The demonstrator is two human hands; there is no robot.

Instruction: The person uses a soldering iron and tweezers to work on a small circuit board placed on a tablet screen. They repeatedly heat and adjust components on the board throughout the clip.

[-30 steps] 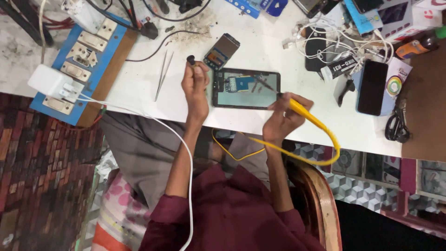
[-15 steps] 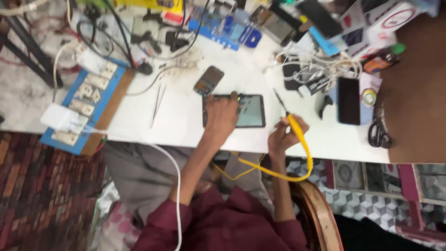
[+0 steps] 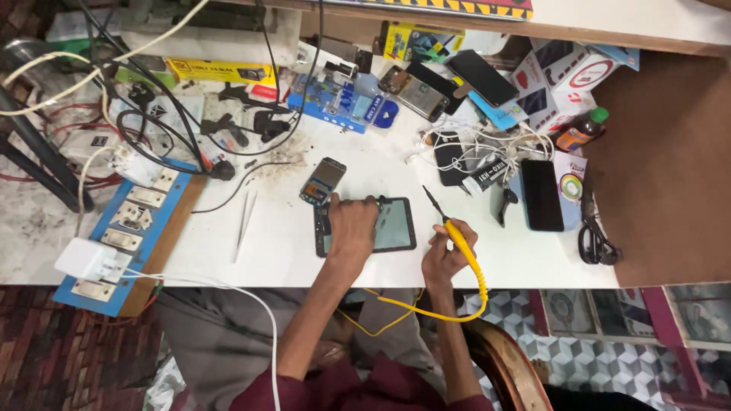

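Observation:
My left hand (image 3: 352,227) lies flat on a dark opened phone (image 3: 394,225) on the white workbench (image 3: 282,251), fingers pressing its upper left part. My right hand (image 3: 448,253) grips a yellow-handled soldering iron (image 3: 455,230), its dark tip pointing up-left just right of the phone. The iron's yellow cord (image 3: 464,304) loops down over the bench's front edge. A small phone part (image 3: 323,181) lies just above my left hand.
Tweezers (image 3: 244,225) lie left of the phone. A blue switchboard (image 3: 122,228) with a white charger sits at far left. Tangled cables, boxes, several phones, a black phone (image 3: 541,195), scissors (image 3: 592,240) and a small bottle (image 3: 580,131) crowd the back and right.
The view has tilted up, showing more of the back of the bench. My left hand moved from lifted beside the phone down onto it. My right hand still holds the iron.

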